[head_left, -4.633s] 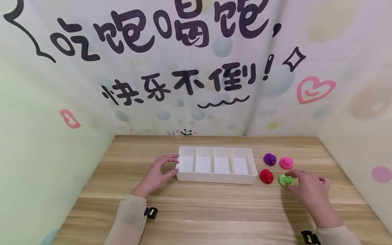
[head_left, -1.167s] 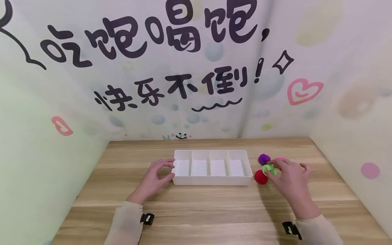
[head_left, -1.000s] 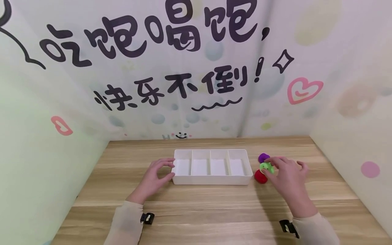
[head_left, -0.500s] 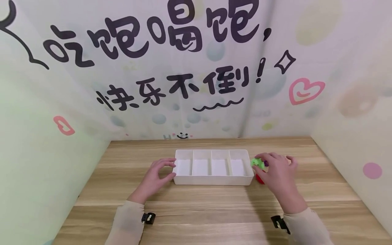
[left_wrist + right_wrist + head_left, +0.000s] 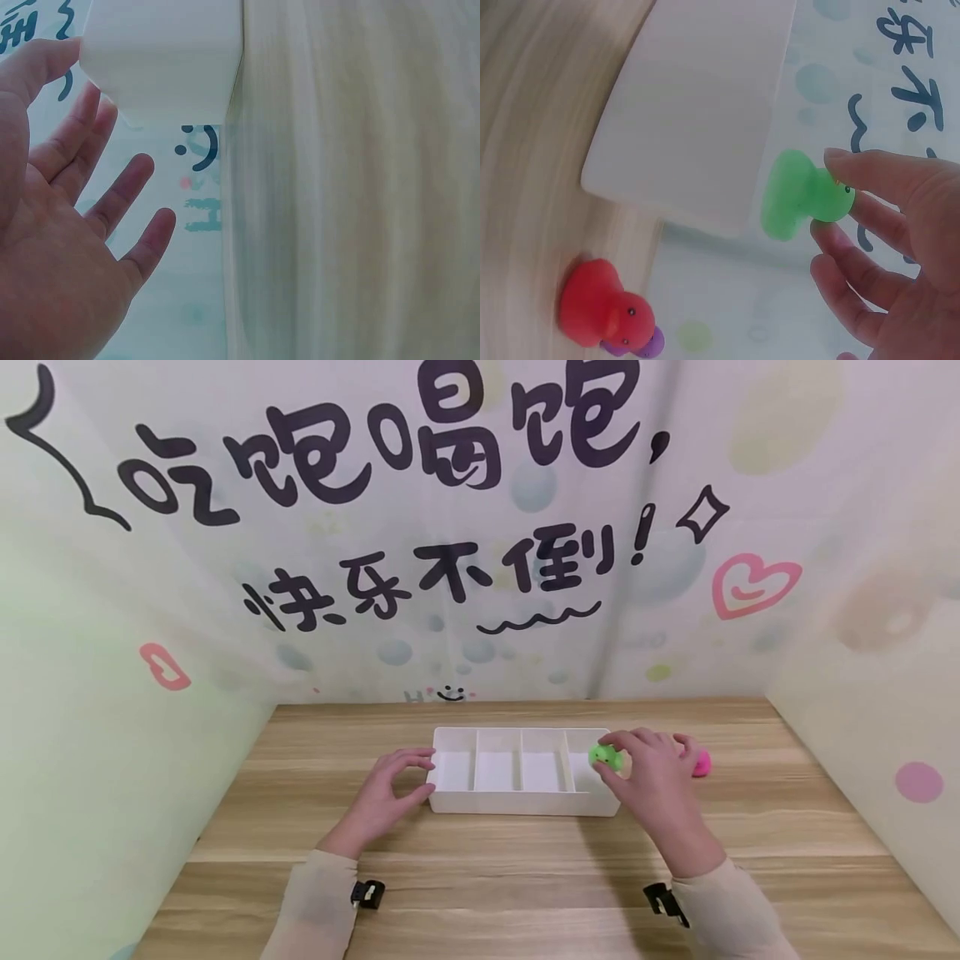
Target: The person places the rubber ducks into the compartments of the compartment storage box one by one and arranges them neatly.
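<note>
A white divided tray [image 5: 525, 803] with several compartments stands on the table. My left hand [image 5: 387, 797] touches the tray's left end with its fingertips; in the left wrist view its other fingers stretch out loosely beside the tray wall. Thumb and fingers of my right hand [image 5: 660, 785] pinch a green rubber duck [image 5: 795, 196] by its head. In the head view the green duck overlaps the rightmost compartment; the right wrist view has it just above the tray's rim. A red rubber duck [image 5: 600, 307] sits on the table past the tray's right end, hidden in the head view.
A purple duck [image 5: 652, 343] is partly hidden behind the red one. A pink duck [image 5: 701, 764] shows beyond my right hand. The wooden table [image 5: 495, 885] meets a printed wall cloth [image 5: 360, 668] at the back, with side walls left and right.
My right hand picked the green duck up from the table and has carried it left, past the red and purple ducks, to over the tray's right end. My left hand stays at the tray.
</note>
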`<state>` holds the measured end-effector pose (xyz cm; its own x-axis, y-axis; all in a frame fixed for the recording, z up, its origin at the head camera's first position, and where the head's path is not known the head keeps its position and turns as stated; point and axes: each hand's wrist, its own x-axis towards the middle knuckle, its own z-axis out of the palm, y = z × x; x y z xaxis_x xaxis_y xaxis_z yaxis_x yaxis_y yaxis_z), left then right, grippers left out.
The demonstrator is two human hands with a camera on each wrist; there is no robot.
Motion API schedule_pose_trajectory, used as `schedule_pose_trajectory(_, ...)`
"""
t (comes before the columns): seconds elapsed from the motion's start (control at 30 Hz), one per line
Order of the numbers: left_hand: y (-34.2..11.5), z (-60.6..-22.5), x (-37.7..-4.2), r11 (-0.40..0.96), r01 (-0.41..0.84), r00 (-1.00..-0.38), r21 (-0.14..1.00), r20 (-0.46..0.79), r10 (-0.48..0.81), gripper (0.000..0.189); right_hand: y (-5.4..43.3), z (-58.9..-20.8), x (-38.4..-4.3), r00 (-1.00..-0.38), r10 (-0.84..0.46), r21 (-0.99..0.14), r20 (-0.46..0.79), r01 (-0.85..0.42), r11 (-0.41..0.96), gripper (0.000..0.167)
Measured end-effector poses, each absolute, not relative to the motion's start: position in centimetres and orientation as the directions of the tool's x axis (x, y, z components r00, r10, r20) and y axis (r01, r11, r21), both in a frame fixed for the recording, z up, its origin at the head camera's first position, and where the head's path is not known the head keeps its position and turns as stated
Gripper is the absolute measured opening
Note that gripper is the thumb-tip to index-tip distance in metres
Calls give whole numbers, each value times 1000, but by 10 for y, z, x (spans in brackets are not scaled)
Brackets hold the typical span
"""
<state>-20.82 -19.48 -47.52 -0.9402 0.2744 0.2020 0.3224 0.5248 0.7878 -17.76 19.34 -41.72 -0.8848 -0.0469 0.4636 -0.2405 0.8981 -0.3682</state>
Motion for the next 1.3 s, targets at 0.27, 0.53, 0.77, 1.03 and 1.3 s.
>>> schedule_pose_trajectory(0.27, -194, -474, -208, 523, 318, -941, 790, 196, 276, 28, 174, -416, -182, -892, -68, -369, 447, -253, 894, 29)
schedule_pose_trajectory(0.53, -195, -474, -208, 522, 332, -937, 786, 211, 279, 28, 152, -416, -186, -895, -92, -379, 437, -276, 883, 29)
schedule_pose_trajectory(0.77, -197, -474, -208, 510, 324, -939, 797, 207, 273, 25, 141, -418, -193, -893, -127, -398, 431, -314, 862, 30)
schedule_pose_trajectory(1.03, -195, -476, -210, 506, 328, -938, 797, 212, 275, 28, 128, -420, -197, -885, -181, -399, 429, -366, 841, 31)
schedule_pose_trajectory(1.3, -196, -475, -210, 508, 335, -936, 794, 217, 278, 28, 111, -420, -199, -858, -239, -364, 455, -424, 829, 29)
